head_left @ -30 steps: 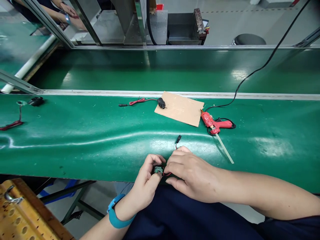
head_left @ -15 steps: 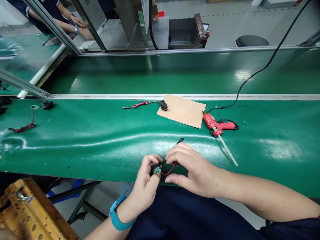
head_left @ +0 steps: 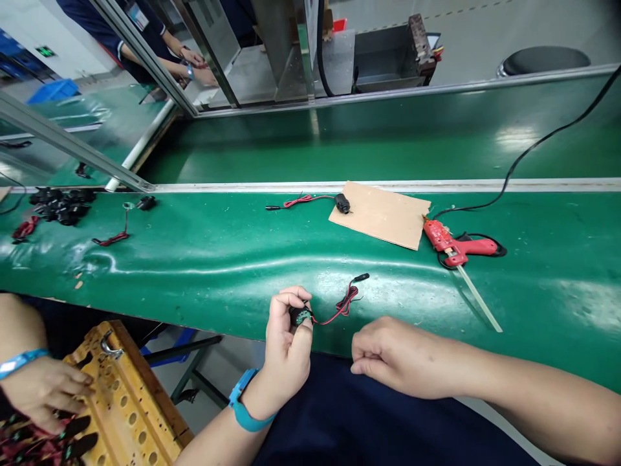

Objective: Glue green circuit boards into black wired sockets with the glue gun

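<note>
My left hand [head_left: 286,340] pinches a small round black part with a green circuit board [head_left: 301,316] at the near edge of the green belt [head_left: 204,259]. A red and black wire [head_left: 345,303] runs from that part across the belt to a black plug [head_left: 361,277]. My right hand [head_left: 395,356] rests at the belt's near edge to the right, fingers curled in, apart from the part and the wire. Nothing shows in it.
A brown card [head_left: 383,213] lies on the belt with a second wired black part [head_left: 342,202] at its left edge. A red glue gun [head_left: 458,244] lies to its right. Several black parts [head_left: 61,204] sit far left. Another person's hand [head_left: 41,388] rests on a wooden holed block [head_left: 129,401].
My right hand let go of the wire and drew back to the right. My left hand lifted the part slightly. The view swung left, showing another person's hand and the block.
</note>
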Available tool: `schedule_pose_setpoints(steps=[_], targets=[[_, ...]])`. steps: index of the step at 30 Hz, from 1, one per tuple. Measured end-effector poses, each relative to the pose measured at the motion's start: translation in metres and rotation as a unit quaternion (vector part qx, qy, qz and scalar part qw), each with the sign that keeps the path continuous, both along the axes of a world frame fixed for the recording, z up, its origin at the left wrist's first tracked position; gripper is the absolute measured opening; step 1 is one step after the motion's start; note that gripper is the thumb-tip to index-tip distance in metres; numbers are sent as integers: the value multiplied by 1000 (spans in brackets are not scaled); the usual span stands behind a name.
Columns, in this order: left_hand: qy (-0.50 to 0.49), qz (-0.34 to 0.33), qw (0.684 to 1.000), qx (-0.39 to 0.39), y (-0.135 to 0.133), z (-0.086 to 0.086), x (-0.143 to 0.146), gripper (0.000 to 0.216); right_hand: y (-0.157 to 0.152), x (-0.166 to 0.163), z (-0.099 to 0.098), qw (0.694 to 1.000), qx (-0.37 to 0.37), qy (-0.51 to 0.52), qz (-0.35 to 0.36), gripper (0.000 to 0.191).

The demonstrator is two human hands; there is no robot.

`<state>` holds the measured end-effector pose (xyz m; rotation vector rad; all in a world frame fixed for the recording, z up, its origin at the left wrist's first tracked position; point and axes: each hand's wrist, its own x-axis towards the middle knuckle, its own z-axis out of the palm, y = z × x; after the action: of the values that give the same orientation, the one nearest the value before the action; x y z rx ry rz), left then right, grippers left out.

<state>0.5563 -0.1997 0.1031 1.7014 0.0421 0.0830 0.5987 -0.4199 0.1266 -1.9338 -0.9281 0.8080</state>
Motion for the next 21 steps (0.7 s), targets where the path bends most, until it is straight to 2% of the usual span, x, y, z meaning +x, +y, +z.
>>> schedule_pose_setpoints(steps=[2,4,7,10,13,14,15,17,19,21], targets=[[-3,3,1000,-14,0,0,1,19,2,-2,4,999,-23,-27,10,13],[3,3,999,-35,1,-1,1,18,5,0,12,998,-19,-52,-10,12],[39,-5,995,-92,3,-5,2,20,10,7,21,987,60,-121,-87,19],[77,-22,987,-141,6,-7,2,27,19,18,19,956,137,-222,-136,18],[106,-31,981,-157,6,-6,0,34,32,26,6,947,139,-267,-109,48],[113,-32,980,-158,5,-6,-1,37,36,27,1,948,133,-270,-101,52],[119,-32,980,-158,4,-5,-1,41,39,27,-4,949,128,-270,-96,50],[131,-37,977,-162,2,-6,-2,47,44,26,-14,952,125,-264,-94,34],[145,-57,973,-173,1,-7,-2,51,46,24,-22,952,132,-255,-106,19],[155,-86,969,-172,2,-6,1,53,47,24,-26,950,142,-252,-119,12]])
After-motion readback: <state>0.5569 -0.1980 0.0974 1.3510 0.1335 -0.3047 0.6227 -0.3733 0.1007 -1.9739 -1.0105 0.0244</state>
